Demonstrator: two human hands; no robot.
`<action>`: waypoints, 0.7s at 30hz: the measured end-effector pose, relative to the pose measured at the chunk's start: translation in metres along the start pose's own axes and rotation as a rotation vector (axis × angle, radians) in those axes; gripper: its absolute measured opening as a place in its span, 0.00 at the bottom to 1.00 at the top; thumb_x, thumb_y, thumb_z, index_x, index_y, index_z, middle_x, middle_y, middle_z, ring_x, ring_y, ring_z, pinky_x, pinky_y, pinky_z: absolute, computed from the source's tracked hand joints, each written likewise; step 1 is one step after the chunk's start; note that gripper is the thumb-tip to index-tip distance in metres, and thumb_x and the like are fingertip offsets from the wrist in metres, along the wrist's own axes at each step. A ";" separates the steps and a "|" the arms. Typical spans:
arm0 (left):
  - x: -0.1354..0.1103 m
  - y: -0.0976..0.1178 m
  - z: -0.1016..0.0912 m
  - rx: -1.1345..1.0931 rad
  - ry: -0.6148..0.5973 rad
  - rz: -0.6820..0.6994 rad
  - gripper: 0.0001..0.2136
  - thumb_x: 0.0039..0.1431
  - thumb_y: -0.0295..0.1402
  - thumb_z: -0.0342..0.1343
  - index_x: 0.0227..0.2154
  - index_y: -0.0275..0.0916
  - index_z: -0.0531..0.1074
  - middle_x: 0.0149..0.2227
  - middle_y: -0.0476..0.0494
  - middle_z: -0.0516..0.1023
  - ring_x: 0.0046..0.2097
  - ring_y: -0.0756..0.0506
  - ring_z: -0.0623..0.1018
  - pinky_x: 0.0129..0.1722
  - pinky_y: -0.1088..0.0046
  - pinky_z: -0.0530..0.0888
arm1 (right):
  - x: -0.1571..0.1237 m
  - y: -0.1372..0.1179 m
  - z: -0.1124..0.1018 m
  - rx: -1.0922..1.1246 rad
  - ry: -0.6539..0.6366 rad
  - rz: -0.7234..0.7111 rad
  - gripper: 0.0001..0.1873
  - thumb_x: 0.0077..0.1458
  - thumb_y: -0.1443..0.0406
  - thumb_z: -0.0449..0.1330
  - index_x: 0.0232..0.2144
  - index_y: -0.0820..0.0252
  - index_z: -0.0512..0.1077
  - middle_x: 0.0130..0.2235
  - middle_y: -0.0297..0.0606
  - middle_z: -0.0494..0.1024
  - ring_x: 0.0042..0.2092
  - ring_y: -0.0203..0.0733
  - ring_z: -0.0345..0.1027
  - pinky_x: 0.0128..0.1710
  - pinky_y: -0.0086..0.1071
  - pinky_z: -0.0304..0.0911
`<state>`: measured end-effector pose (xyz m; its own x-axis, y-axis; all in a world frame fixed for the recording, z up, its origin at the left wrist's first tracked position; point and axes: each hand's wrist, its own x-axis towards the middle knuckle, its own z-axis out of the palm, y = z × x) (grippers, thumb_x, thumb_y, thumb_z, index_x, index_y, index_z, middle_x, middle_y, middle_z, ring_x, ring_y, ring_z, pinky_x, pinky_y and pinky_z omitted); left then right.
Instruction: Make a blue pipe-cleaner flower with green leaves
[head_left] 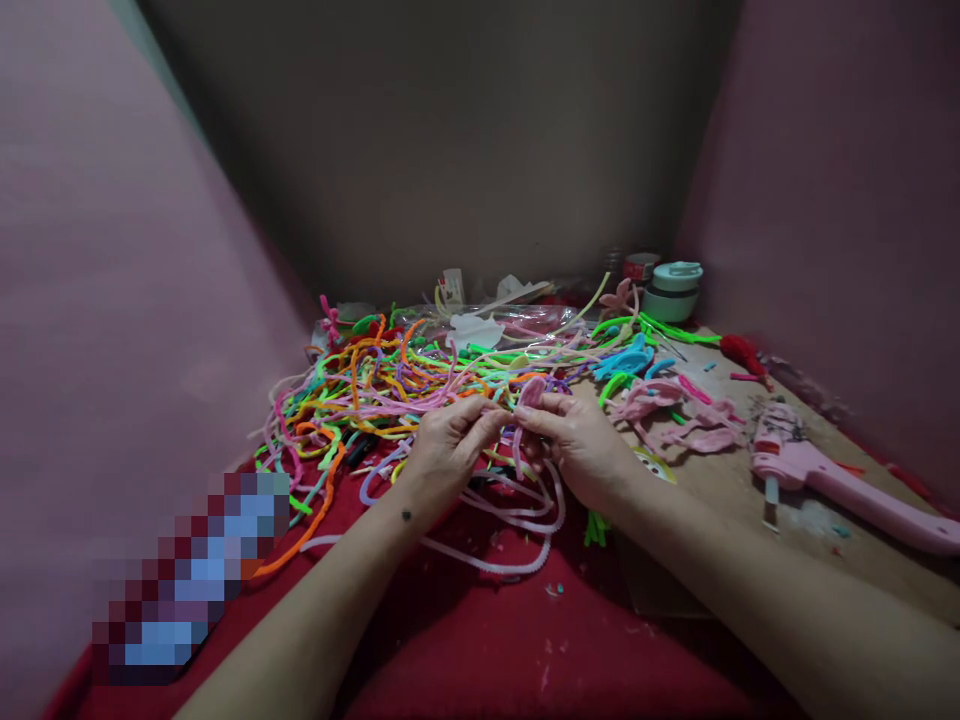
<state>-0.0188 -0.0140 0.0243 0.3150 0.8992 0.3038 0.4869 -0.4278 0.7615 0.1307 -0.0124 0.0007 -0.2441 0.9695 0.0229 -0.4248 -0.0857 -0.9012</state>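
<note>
Between my hands, above the red cloth, is a folded loop of fuzzy pink pipe cleaner [533,391] with an end hanging below. My right hand [585,440] pinches this loop between thumb and fingers. My left hand [452,442] is closed in a pinch at its left side, and the fingertips hide the exact point of contact. Behind and left of my hands spreads a tangled heap of coloured pipe cleaners [360,385]. A pale pink ridged strand [487,565] curls on the cloth just below my hands.
A pink glue gun [817,475] lies on a brown board [712,560] at right, near shaped pink pipe-cleaner pieces [701,425] and a blue one [626,360]. A light green lidded jar [673,292] stands at the back. Pink walls [840,230] rise on both sides. A pixelated object [199,580] lies front left.
</note>
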 end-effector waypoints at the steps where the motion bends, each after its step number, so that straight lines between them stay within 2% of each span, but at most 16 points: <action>1: -0.002 0.001 0.001 0.068 0.040 0.030 0.12 0.58 0.36 0.49 0.25 0.36 0.72 0.23 0.50 0.70 0.27 0.52 0.69 0.29 0.77 0.65 | -0.001 0.000 0.001 -0.031 0.004 0.002 0.09 0.45 0.62 0.61 0.22 0.62 0.67 0.16 0.27 0.65 0.16 0.29 0.55 0.15 0.25 0.50; 3: -0.005 0.003 0.003 0.152 0.129 0.082 0.12 0.56 0.35 0.51 0.21 0.36 0.70 0.20 0.51 0.67 0.25 0.53 0.66 0.28 0.77 0.63 | -0.004 0.001 0.005 -0.072 0.016 0.004 0.10 0.45 0.61 0.62 0.21 0.61 0.65 0.14 0.25 0.62 0.15 0.28 0.52 0.14 0.25 0.47; 5: -0.006 0.005 0.004 0.093 0.185 0.047 0.13 0.55 0.35 0.52 0.17 0.36 0.67 0.18 0.53 0.63 0.23 0.54 0.63 0.25 0.78 0.61 | -0.005 0.002 0.008 -0.077 0.029 -0.008 0.12 0.44 0.60 0.62 0.19 0.60 0.64 0.14 0.24 0.61 0.14 0.26 0.49 0.13 0.24 0.44; 8: -0.003 0.008 0.004 -0.187 0.133 -0.160 0.15 0.55 0.37 0.51 0.16 0.36 0.65 0.16 0.53 0.62 0.21 0.54 0.61 0.21 0.78 0.59 | -0.006 0.003 0.010 -0.039 0.047 -0.016 0.13 0.42 0.60 0.63 0.19 0.60 0.63 0.14 0.23 0.61 0.14 0.26 0.47 0.13 0.24 0.42; 12: 0.003 0.005 0.003 -0.552 0.111 -0.337 0.14 0.54 0.42 0.52 0.24 0.35 0.70 0.20 0.51 0.68 0.20 0.55 0.64 0.20 0.80 0.61 | -0.003 0.003 0.005 0.016 0.101 -0.004 0.10 0.43 0.62 0.62 0.21 0.61 0.66 0.16 0.26 0.64 0.15 0.27 0.51 0.14 0.25 0.45; 15: 0.003 0.002 0.004 -0.641 -0.052 -0.431 0.13 0.50 0.41 0.57 0.27 0.34 0.71 0.22 0.50 0.70 0.20 0.56 0.64 0.18 0.82 0.59 | -0.001 0.003 0.002 0.042 0.109 -0.030 0.10 0.44 0.62 0.62 0.21 0.62 0.66 0.16 0.27 0.66 0.17 0.27 0.53 0.16 0.25 0.46; 18: 0.000 0.003 0.006 -0.598 -0.239 -0.488 0.14 0.51 0.41 0.57 0.22 0.33 0.70 0.16 0.51 0.67 0.16 0.58 0.61 0.15 0.82 0.55 | -0.002 0.002 0.002 0.043 0.121 -0.043 0.11 0.42 0.63 0.64 0.20 0.61 0.65 0.15 0.25 0.64 0.16 0.26 0.51 0.16 0.24 0.45; 21: -0.003 0.007 0.008 -0.623 -0.287 -0.550 0.13 0.51 0.39 0.57 0.23 0.32 0.69 0.18 0.50 0.70 0.16 0.59 0.61 0.14 0.84 0.53 | -0.004 0.002 0.004 0.025 0.117 -0.051 0.10 0.43 0.62 0.63 0.21 0.61 0.66 0.16 0.25 0.64 0.17 0.28 0.54 0.16 0.24 0.48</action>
<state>-0.0101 -0.0203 0.0239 0.3995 0.8696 -0.2902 0.1230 0.2629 0.9570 0.1272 -0.0170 0.0011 -0.1190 0.9928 0.0162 -0.4563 -0.0402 -0.8889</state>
